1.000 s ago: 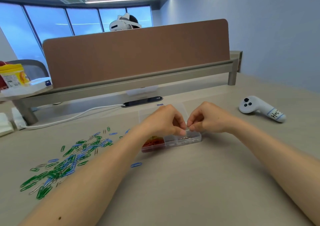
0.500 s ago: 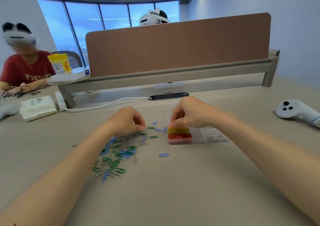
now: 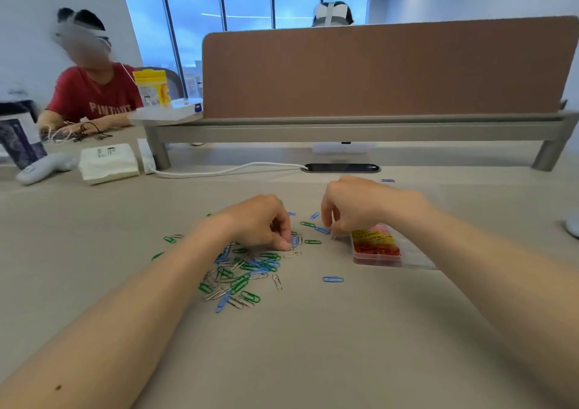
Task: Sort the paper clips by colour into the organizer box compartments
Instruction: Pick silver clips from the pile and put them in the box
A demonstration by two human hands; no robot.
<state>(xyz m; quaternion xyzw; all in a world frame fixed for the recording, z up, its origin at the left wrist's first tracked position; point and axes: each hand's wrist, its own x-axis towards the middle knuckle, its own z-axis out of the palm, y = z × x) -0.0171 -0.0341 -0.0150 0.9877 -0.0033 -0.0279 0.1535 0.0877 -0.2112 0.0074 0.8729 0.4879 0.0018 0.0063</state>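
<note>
A loose pile of green, blue and silver paper clips (image 3: 241, 270) lies on the table in front of me. My left hand (image 3: 260, 223) hovers over the pile's far edge, thumb and fingertips pinched down on a clip there. The clear organizer box (image 3: 416, 259) sits to the right; its left compartments hold yellow, red and pink clips. My right hand (image 3: 354, 208) is just left of the box, its curled fingertips pinching a small silver clip beside a blue clip (image 3: 322, 230). A single blue clip (image 3: 332, 279) lies apart, nearer to me.
A brown desk divider (image 3: 376, 70) stands across the back, with a white cable (image 3: 219, 170) and cable slot below it. A tissue pack (image 3: 108, 164) and a white controller (image 3: 44, 169) lie at the far left, where a person in a red shirt (image 3: 94, 95) sits.
The view swung left. Both hands left the organizer box: the left went to the clip pile, and the right came down just left of the box.
</note>
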